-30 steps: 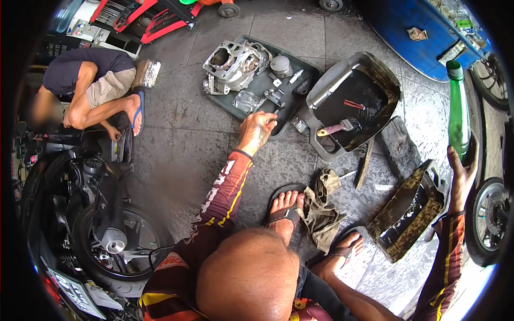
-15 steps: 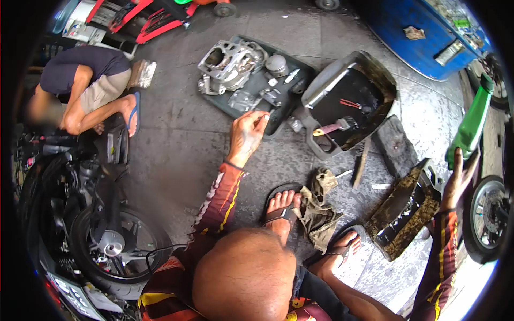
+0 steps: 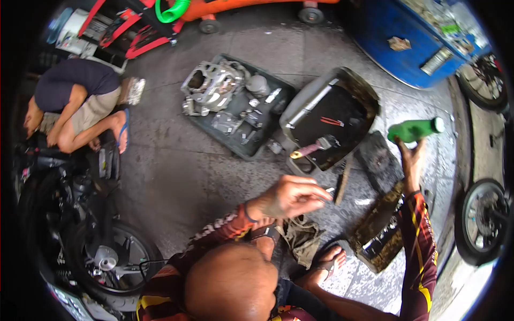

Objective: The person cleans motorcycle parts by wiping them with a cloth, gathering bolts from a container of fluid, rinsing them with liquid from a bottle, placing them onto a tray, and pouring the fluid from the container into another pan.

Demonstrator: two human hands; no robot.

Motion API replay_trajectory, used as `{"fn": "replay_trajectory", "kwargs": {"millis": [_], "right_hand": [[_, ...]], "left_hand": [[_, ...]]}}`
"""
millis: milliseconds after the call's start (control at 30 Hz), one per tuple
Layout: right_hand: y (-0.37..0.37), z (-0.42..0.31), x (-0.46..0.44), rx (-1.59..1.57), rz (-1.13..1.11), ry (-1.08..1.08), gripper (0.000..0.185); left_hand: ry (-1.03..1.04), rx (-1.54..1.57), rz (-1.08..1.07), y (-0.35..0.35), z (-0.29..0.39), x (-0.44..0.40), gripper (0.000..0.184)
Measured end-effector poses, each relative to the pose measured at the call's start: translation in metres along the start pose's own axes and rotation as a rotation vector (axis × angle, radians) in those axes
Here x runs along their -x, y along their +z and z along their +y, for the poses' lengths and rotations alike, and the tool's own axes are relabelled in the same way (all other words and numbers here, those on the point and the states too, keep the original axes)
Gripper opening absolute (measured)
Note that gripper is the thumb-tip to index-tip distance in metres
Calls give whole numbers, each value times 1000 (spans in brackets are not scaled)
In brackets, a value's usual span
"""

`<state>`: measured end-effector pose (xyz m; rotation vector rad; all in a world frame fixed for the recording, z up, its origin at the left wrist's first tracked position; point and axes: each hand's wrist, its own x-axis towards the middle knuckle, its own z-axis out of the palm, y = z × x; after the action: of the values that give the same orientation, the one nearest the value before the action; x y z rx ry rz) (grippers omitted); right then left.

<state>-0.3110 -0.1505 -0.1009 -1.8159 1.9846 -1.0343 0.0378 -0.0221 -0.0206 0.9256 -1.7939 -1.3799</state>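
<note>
My right hand (image 3: 412,155) is wrapped round a green bottle (image 3: 415,130), which lies almost level in the air with its pale cap end pointing right. My left hand (image 3: 294,198) is over the floor in front of my feet, its fingers curled and drawn together. Whatever sits in those fingers, if anything, is too small or blurred to make out. Beyond it stands a dark basin (image 3: 292,115) with a brush (image 3: 310,150) and a red-handled tool (image 3: 332,122). Left of the basin, a tray (image 3: 214,136) carries metal engine parts (image 3: 214,85).
An oily open pan (image 3: 369,251) and a dark block (image 3: 377,160) lie near my right arm. A rag (image 3: 300,241) rests between my feet. A blue drum (image 3: 391,59) stands far right, a motorcycle wheel (image 3: 115,262) left. Another person (image 3: 80,101) crouches at the left.
My left hand has come back from the tray towards my right side. The bottle has gone from nearly upright to almost level and moved left with my right hand. The view has shifted slightly.
</note>
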Motion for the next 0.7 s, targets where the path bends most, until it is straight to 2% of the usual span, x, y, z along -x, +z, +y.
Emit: {"fn": "replay_trajectory", "kwargs": {"millis": [33,133,167,200,233,267,300,367,467,500,567,700], "right_hand": [[5,-2,-4,23,-3,49,67],[35,59,-29,148,-26,22,69],[34,40,-34,160,-86,114,68],[50,71,-44,152,16,-100,67],[43,37,-46,207,-162,135,68],[53,45,-48,236,-142,147,67],[65,65,-47,250,-99,48,65],[54,27,-41,274,-216,122,64],[90,129,-50,-117,-138,106,60],[84,115,-49,20,-161,194,61],[81,116,-48,-41,-174,85,68],[61,106,-51,40,-153,-40,52]], "left_hand": [[1,-1,-20,6,-3,-3,15],[41,155,10,26,-13,-5,16],[37,172,15,31,-18,-3,15],[36,180,0,31,-17,-4,14],[38,200,-28,33,-15,-6,14],[41,208,-25,35,-15,-7,14],[48,224,-30,37,-16,-7,14],[65,277,-20,40,-19,-8,16],[60,265,-21,42,-26,-9,18],[69,287,4,42,-26,-10,18],[31,277,-15,38,-20,-11,19],[127,322,28,39,-16,-6,13]]}}
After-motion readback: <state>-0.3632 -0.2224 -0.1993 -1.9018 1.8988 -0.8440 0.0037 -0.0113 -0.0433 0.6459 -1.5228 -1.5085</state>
